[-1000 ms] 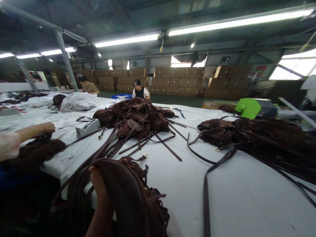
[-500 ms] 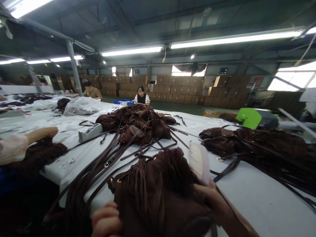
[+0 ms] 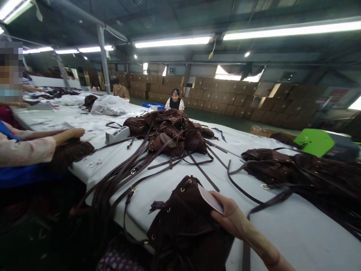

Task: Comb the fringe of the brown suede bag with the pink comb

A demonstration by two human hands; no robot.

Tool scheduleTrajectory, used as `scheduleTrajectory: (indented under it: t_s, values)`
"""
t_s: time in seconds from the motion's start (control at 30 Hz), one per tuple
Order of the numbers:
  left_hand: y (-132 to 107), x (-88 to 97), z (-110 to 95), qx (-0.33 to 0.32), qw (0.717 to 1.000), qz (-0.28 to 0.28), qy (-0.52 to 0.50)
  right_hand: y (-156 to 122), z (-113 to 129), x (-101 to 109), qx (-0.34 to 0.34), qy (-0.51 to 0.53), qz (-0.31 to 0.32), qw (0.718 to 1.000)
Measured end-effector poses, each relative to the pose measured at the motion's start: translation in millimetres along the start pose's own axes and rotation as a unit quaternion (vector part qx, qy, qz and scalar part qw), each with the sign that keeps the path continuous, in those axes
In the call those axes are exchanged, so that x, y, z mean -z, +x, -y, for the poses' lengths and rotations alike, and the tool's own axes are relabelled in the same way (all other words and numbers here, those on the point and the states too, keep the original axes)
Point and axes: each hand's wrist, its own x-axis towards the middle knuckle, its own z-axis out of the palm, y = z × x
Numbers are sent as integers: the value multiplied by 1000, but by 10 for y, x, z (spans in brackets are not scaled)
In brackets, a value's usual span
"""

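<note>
A dark brown fringed drawstring bag with brass eyelets lies in front of me at the near table edge. My right hand is closed around a pale flat comb that lies against the bag's upper right side; its teeth are not visible at this angle. Fingers of that hand are against the bag too. My left hand is out of sight. A strap with a buckle hangs over the table edge to the left of the bag.
A heap of brown bags with trailing straps fills the table's middle. More bags lie on the right, near a green and grey machine. To the left, a co-worker's hands rest on another fringed bag. A grey tape dispenser-like object stands beside the heap.
My view has swung left. The bag has turned and dropped lower, its eyelets now facing up. My left hand has left the view, and the comb has tipped from upright to flat.
</note>
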Motion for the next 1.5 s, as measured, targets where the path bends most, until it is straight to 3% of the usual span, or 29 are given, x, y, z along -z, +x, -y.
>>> scheduleTrajectory:
  t_s: [0.03, 0.1, 0.17, 0.2, 0.23, 0.3, 0.37, 0.53, 0.63, 0.7, 0.8, 0.9, 1.0, 1.1, 1.17, 1.23, 1.37, 1.43, 1.5]
  values:
    - [-53, 75, -13, 1, 1000, -13, -2, -32, 4, 25, 1, 7, 4, 1000]
    - [-20, 239, -68, -5, 995, -103, -2, -89, 77, 65, 6, 19, 15, 1000]
    - [189, 371, -163, -21, 969, -245, 17, -134, 209, 90, 22, 33, 37, 999]
    - [332, 409, -221, -29, 965, -259, 35, -150, 280, 103, 36, 41, 53, 997]
    - [483, 423, -281, -38, 969, -239, 55, -159, 341, 118, 53, 49, 70, 995]
    - [768, 381, -377, -54, 984, -134, 101, -154, 388, 157, 76, 57, 91, 991]
    - [1001, 264, -397, -57, 986, -61, 144, -116, 284, 185, 69, 20, 76, 995]
    - [1359, -39, -142, -55, 967, -134, 209, -100, -497, 72, -30, -184, -14, 982]
    - [1473, 12, -108, -67, 966, -115, 221, -235, -796, -8, -67, -215, -55, 973]
    - [1515, 155, -217, -87, 965, -75, 234, -333, -759, -11, -56, -214, -90, 971]
    - [1567, 419, -480, -104, 956, -29, 273, -426, -460, -3, 0, -184, -138, 973]
    - [1662, 603, -643, -99, 935, -12, 340, -457, -201, -174, 38, -140, -100, 984]
    - [1804, 659, -543, -66, 896, -66, 434, -431, -263, -580, -6, -98, -10, 995]
    - [1961, 627, -231, 1, 866, -159, 474, -302, -578, -899, -79, -87, -18, 993]
    - [2055, 601, -8, 35, 862, -193, 468, -166, -760, -891, -102, -79, -45, 991]
    - [2127, 599, 158, 53, 863, -206, 458, -33, -812, -720, -118, -55, -73, 989]
    - [2215, 671, 275, 49, 871, -211, 441, 89, -536, -388, -165, 47, -77, 982]
    - [2243, 708, 287, 40, 872, -218, 436, 73, -370, -453, -192, 132, -43, 972]
    - [2259, 726, 307, 36, 869, -229, 436, 32, -307, -683, -222, 226, -8, 948]
